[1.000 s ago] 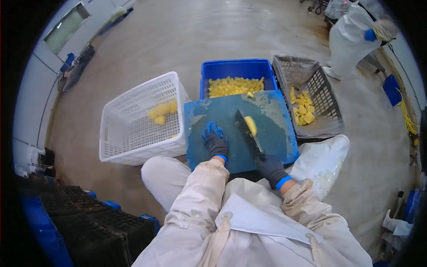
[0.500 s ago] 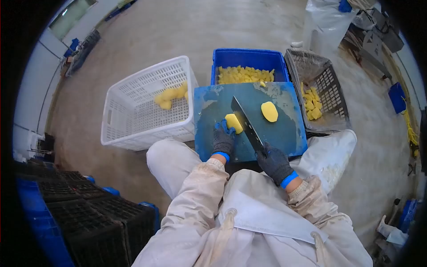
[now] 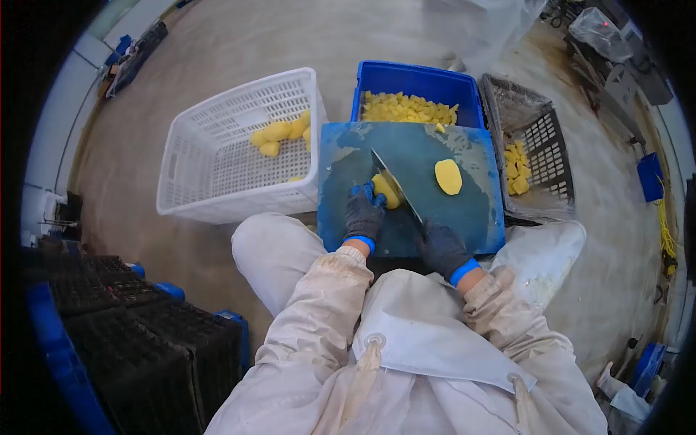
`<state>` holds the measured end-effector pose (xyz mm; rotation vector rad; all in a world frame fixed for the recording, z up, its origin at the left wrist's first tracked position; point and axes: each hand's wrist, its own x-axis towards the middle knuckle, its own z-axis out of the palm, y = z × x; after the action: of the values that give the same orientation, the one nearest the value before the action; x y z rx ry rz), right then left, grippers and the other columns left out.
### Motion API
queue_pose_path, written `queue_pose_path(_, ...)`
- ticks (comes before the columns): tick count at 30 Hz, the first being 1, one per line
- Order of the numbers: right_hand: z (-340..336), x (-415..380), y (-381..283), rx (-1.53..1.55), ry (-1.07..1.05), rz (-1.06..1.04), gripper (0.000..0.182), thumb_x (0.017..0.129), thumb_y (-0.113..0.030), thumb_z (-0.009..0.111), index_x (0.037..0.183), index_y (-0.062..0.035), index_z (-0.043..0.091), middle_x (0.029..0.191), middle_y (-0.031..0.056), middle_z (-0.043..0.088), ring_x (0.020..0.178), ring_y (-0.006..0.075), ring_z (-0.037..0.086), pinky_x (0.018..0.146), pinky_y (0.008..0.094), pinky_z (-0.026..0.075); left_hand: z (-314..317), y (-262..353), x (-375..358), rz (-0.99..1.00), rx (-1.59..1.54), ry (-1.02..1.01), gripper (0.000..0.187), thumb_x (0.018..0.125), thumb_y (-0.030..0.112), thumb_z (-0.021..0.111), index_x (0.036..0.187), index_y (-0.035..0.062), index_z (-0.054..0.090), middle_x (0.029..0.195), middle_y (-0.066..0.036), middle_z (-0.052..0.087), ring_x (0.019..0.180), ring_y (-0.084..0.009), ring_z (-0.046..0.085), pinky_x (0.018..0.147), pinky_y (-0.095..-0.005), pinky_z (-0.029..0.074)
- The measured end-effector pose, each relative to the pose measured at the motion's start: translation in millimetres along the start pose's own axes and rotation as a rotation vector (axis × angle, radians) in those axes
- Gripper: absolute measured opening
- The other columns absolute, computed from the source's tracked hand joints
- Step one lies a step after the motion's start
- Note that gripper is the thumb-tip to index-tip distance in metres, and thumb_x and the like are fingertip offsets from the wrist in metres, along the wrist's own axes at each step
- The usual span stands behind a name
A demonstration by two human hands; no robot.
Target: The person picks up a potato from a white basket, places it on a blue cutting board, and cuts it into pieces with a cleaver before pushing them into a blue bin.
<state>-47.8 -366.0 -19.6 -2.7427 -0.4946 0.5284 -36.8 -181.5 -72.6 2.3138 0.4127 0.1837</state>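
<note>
A blue cutting board (image 3: 457,225) rests in front of my lap. My gloved left hand (image 3: 365,215) is closed on a peeled potato piece (image 3: 386,192), fingertips along its left side. In my gloved right hand (image 3: 444,250) is the handle of a large knife (image 3: 404,197). Its blade slants up and left across the board and overlaps the right side of the potato piece. Farther right lies a potato half (image 3: 448,177), pale cut face up, apart from both hands.
Left of the board stands a white crate (image 3: 239,205) with several peeled potatoes (image 3: 277,131). Behind it, a blue bin (image 3: 420,75) holds potato chunks (image 3: 406,109). A dark lined crate (image 3: 554,163) with cut pieces (image 3: 517,167) is at the right. Black crates (image 3: 145,348) sit at lower left.
The knife blade has moved left, from beside the potato piece to overlapping it. The piece has turned and shows a rounder, darker side. The whole view has shifted slightly.
</note>
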Motion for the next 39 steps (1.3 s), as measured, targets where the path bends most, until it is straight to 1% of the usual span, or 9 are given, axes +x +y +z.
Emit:
queue_pose_path(14, -33.8, -28.3, -13.1, -0.045, 0.010, -0.127, 0.030, 0.087, -0.025, 0.045, 0.096, 0.0007, 0.057, 0.072, 0.0216, 0.062, 0.069, 0.0365, 0.062, 0.065, 0.0470, 0.049, 9.2, -11.9, -0.2, 0.014, -0.023, 0.098, 0.029, 0.078, 0.022, 0.064, 0.101, 0.0052, 0.060, 0.098, -0.019, 0.058, 0.094, -0.0368, 0.055, 0.083, -0.0443, 0.043)
queue_pose_path(23, 11.8, -4.3, 20.6, 0.098, 0.175, -0.267, 0.032, 0.087, -0.027, 0.048, 0.098, 0.0014, 0.059, 0.075, 0.0237, 0.062, 0.071, 0.0386, 0.061, 0.064, 0.0465, 0.047, -18.4, -2.4, 26.2, 0.003, 0.155, -0.229, 0.039, 0.077, 0.019, 0.061, 0.113, 0.0044, 0.055, 0.111, -0.022, 0.054, 0.107, -0.0380, 0.049, 0.092, -0.0444, 0.040)
queue_pose_path(26, -17.8, -41.4, 18.0, 0.509, 0.294, -0.103, 0.027, 0.086, -0.024, 0.054, 0.096, 0.0002, 0.059, 0.072, 0.0216, 0.061, 0.066, 0.0344, 0.062, 0.059, 0.0428, 0.046, -28.2, -3.9, 33.3, 0.286, 0.303, -0.219, 0.051, 0.077, 0.016, 0.059, 0.126, 0.0106, 0.046, 0.128, -0.020, 0.046, 0.118, -0.0358, 0.044, 0.098, -0.0444, 0.036)
queue_pose_path(29, -25.1, -58.7, 39.5, 0.741, 0.310, 0.017, 0.018, 0.086, -0.018, 0.058, 0.092, -0.0016, 0.058, 0.062, 0.0136, 0.057, 0.053, 0.0229, 0.057, 0.049, 0.0354, 0.042, -26.3, 3.0, 62.9, 0.987, 0.714, -0.283, 0.050, 0.077, 0.015, 0.059, 0.126, 0.0205, 0.048, 0.131, -0.011, 0.042, 0.120, -0.0296, 0.044, 0.096, -0.0436, 0.039)
queue_pose_path(32, -41.6, -74.1, 37.2, 0.971, 0.283, 0.160, 0.013, 0.087, -0.014, 0.056, 0.090, -0.0021, 0.056, 0.059, 0.0081, 0.053, 0.049, 0.0180, 0.051, 0.046, 0.0330, 0.040, -24.0, 14.7, 78.9, 0.879, 0.657, -0.666, 0.050, 0.076, 0.014, 0.059, 0.125, 0.0181, 0.048, 0.128, -0.012, 0.045, 0.119, -0.0325, 0.043, 0.097, -0.0436, 0.038)
queue_pose_path(34, -49.9, -81.3, 32.8, 1.182, 0.199, 0.243, 0.009, 0.089, -0.013, 0.054, 0.096, -0.0064, 0.054, 0.062, -0.0021, 0.047, 0.050, 0.0065, 0.043, 0.043, 0.0221, 0.033, -19.3, 19.5, 77.1, 0.769, 0.642, -0.683, 0.051, 0.075, 0.017, 0.061, 0.124, 0.0160, 0.048, 0.126, -0.013, 0.047, 0.117, -0.0339, 0.043, 0.097, -0.0444, 0.037)
queue_pose_path(37, -27.2, -76.2, 46.0, 0.933, 0.331, 0.049, 0.012, 0.089, -0.015, 0.055, 0.096, -0.0052, 0.055, 0.061, -0.0016, 0.047, 0.051, 0.0063, 0.044, 0.043, 0.0224, 0.035, -6.0, 21.5, 60.3, 0.528, 0.575, -0.559, 0.053, 0.073, 0.024, 0.063, 0.123, 0.0115, 0.048, 0.123, -0.016, 0.049, 0.114, -0.0358, 0.044, 0.098, -0.0457, 0.036)
queue_pose_path(38, -27.8, -76.1, 46.8, 0.936, 0.332, 0.049, 0.012, 0.089, -0.015, 0.055, 0.096, -0.0052, 0.055, 0.061, -0.0016, 0.047, 0.051, 0.0063, 0.044, 0.043, 0.0224, 0.035, -0.5, 19.1, 49.1, 0.399, 0.526, -0.424, 0.055, 0.072, 0.028, 0.064, 0.122, 0.0091, 0.049, 0.121, -0.018, 0.049, 0.113, -0.0363, 0.045, 0.098, -0.0462, 0.035)
queue_pose_path(39, -34.8, -73.9, 41.2, 0.761, 0.281, 0.069, 0.019, 0.087, -0.019, 0.056, 0.096, -0.0028, 0.056, 0.069, 0.0096, 0.055, 0.061, 0.0228, 0.052, 0.053, 0.0325, 0.040, 12.1, 12.2, 37.8, 0.350, 0.524, -0.312, 0.062, 0.071, 0.036, 0.064, 0.123, 0.0067, 0.047, 0.122, -0.021, 0.048, 0.114, -0.0364, 0.044, 0.100, -0.0463, 0.033)
